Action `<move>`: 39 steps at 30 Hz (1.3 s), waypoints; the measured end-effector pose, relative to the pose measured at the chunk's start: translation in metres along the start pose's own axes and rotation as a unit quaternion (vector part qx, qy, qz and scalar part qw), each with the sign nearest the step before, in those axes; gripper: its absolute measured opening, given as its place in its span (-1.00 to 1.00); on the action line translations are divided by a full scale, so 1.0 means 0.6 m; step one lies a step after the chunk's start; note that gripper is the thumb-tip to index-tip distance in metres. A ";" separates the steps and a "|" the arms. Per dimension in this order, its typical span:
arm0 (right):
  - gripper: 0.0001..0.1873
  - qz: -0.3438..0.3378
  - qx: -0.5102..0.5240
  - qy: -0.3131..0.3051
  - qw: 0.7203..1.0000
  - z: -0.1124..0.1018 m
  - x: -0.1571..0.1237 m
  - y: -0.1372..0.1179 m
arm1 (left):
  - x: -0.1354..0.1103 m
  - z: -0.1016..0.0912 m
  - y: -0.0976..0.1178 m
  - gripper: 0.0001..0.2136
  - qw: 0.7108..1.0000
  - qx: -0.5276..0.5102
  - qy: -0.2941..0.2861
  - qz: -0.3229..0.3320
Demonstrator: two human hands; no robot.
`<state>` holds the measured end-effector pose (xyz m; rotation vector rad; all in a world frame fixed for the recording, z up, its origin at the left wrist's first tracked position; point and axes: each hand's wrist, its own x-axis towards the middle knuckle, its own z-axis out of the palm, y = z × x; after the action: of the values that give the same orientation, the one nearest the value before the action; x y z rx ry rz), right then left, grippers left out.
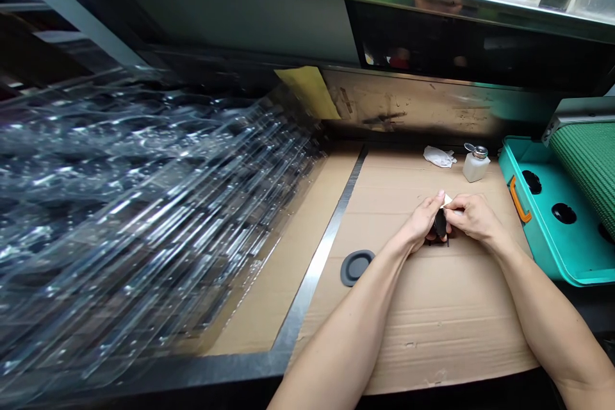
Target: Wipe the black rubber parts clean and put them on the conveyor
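Observation:
Over the cardboard, my left hand (423,221) is closed around a small black part (439,224), whose exact kind I cannot make out. My right hand (475,214) is pinched close against it, fingertips together. A small pale piece (447,200) shows between the fingertips of both hands; which hand grips it is unclear. Thin dark prongs stick out below the black part. Left of my left forearm lies a dark grey rounded disc (357,267) with a raised rim, partly covered by the arm.
Stacked clear plastic trays (158,205) fill the left side. Behind my hands are a crumpled white tissue (439,156) and a white pump bottle (475,165) with its lid up. At right, a teal bin (552,240) holding black round parts stands beside a green conveyor belt (589,154).

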<state>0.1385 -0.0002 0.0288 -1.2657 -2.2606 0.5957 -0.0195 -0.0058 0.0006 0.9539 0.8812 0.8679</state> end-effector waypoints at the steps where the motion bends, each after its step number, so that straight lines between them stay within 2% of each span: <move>1: -0.71 0.000 0.026 -0.013 1.000 -0.003 0.000 0.002 | -0.001 -0.001 0.001 -0.49 1.000 -0.007 -0.006 -0.007; 6: -0.70 -0.035 0.079 -0.055 0.995 -0.007 0.002 0.017 | -0.003 -0.005 0.003 -0.52 0.999 -0.019 -0.007 -0.033; 15: -0.72 -0.100 -0.054 0.001 0.994 0.005 0.001 0.014 | 0.003 -0.003 -0.003 -0.49 1.000 0.016 -0.016 -0.012; 22: -0.79 -0.052 -0.097 -0.004 0.994 0.012 0.001 0.009 | 0.004 0.003 -0.007 -0.53 1.000 0.022 0.015 -0.012; 26: -0.79 -0.063 -0.097 0.028 0.993 0.016 0.001 0.011 | 0.004 0.004 -0.008 -0.52 1.000 0.030 0.008 0.000; 32: -0.79 -0.045 -0.078 0.028 0.996 0.015 0.003 0.007 | 0.002 0.007 -0.009 -0.49 0.999 0.012 0.032 0.000; 39: -0.77 -0.032 -0.074 0.022 0.996 0.012 0.000 -0.002 | -0.002 0.011 -0.004 -0.48 1.000 0.014 0.010 0.004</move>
<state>0.1336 -0.0016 0.0238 -1.2584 -2.3346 0.3783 -0.0135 -0.0098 0.0005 0.9757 0.9101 0.8749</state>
